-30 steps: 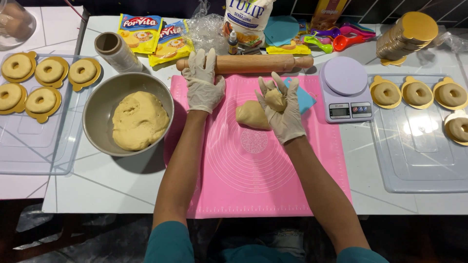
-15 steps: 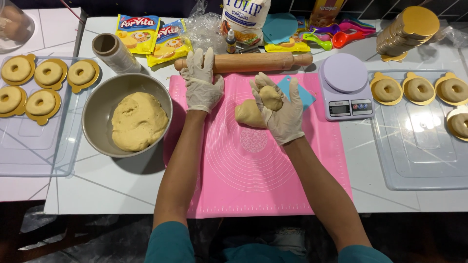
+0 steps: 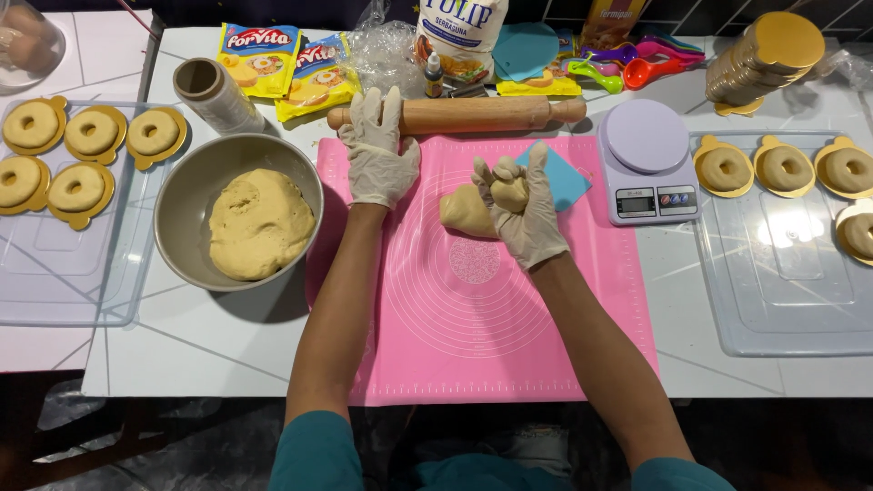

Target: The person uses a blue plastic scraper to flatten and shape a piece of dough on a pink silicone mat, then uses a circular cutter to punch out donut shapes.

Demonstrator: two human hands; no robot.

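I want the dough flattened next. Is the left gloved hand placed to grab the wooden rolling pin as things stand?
Probably yes. The left gloved hand lies open on the pink silicone mat, fingertips right at the wooden rolling pin. Nothing sits between them, and this hand holds nothing.

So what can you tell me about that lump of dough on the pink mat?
The dough lump is pale yellow, smooth and soft-looking, roughly oval. It lies on the upper part of the pink mat, just left of a blue scraper and below the wooden rolling pin. The gloved right hand rests against its right side and pinches a small piece of the same dough in its fingers. The gloved left hand lies apart from it.
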